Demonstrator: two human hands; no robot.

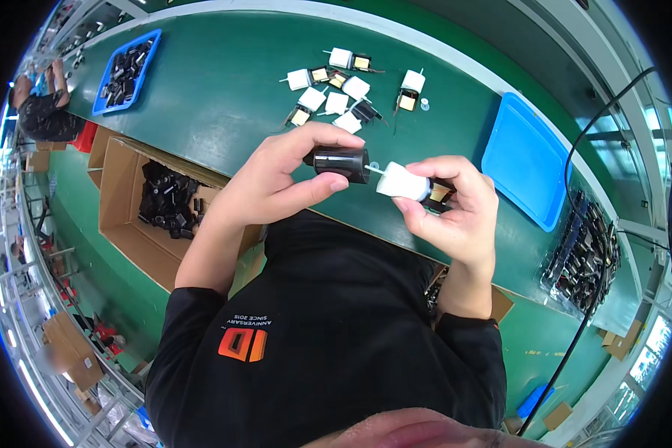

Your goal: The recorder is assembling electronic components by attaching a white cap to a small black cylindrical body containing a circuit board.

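L hand [276, 183] pinches black cylinder part [341, 163] btwn thumb and fingers. R hand [455, 209] grips white block part [403, 183], its pin tip touching the cylinder. Beyond both hands: loose white/black parts [347, 93] on green table [216, 82]. Blue tray [526, 160] just right of R hand. Open cardboard box [138, 205] of black parts left of L hand, below the table edge.

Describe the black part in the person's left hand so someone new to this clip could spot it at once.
Start at the green workbench and come to its near edge, where both hands meet. The left hand pinches a short black cylindrical part between thumb and fingers. Unlike the white-cased component in the right hand and the white ones scattered behind, it is plain glossy black.
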